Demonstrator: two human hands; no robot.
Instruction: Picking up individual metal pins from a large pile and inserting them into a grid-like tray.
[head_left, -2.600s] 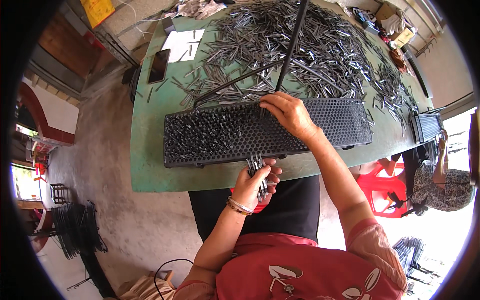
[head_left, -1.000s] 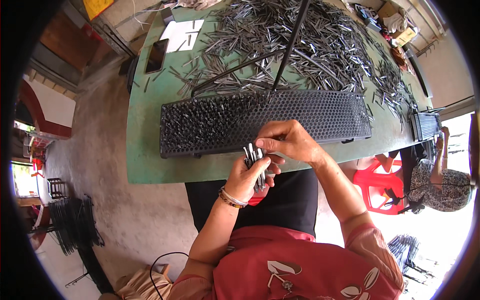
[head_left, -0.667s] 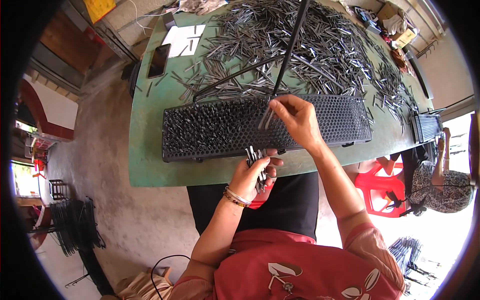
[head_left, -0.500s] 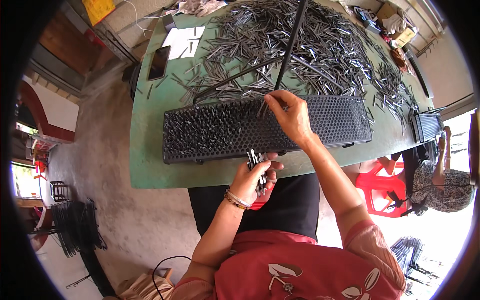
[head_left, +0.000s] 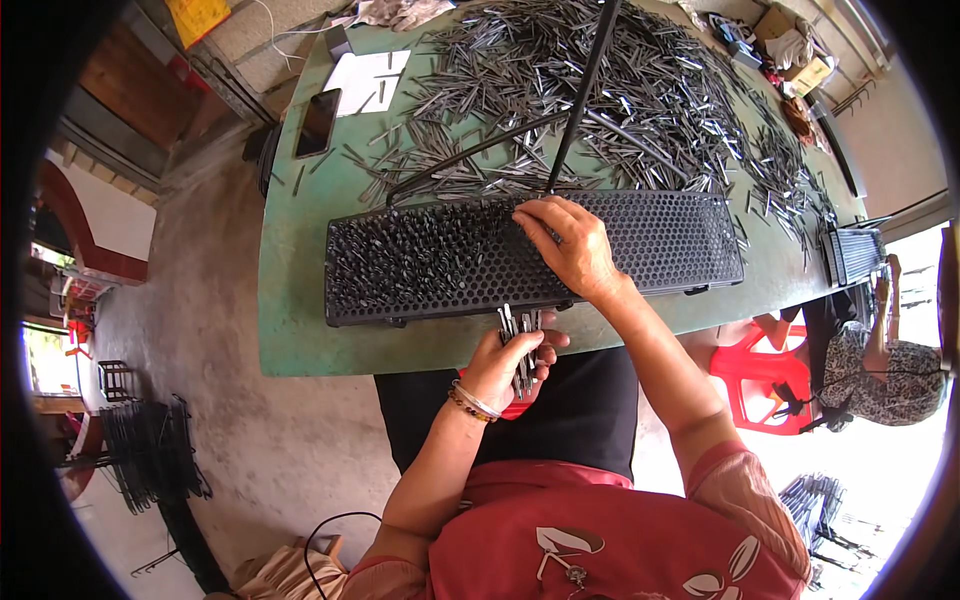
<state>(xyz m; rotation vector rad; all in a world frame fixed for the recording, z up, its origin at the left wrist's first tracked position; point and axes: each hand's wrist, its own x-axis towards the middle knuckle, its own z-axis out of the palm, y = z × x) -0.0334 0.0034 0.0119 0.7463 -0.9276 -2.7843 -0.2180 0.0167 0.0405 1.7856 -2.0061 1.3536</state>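
I'm gripping pins point(head_left: 521, 338) in left hand point(head_left: 507, 362), pointing away, at table point(head_left: 290, 300) edge | right hand point(head_left: 572, 245) pinching, contents unclear, over tray point(head_left: 660, 240) | earlier it reached to the bundle.

A green table point(head_left: 290, 300) is set on a bare grey concrete floor point(head_left: 200, 330). A red plastic stool point(head_left: 755, 380) is seen at the right, beside another seated person in patterned clothing point(head_left: 880, 370). Black wire racks point(head_left: 145, 450) are stacked on the floor at the lower left. A red-and-white wall base point(head_left: 85, 235) is visible at the left. Strong daylight is cast from the lower right.
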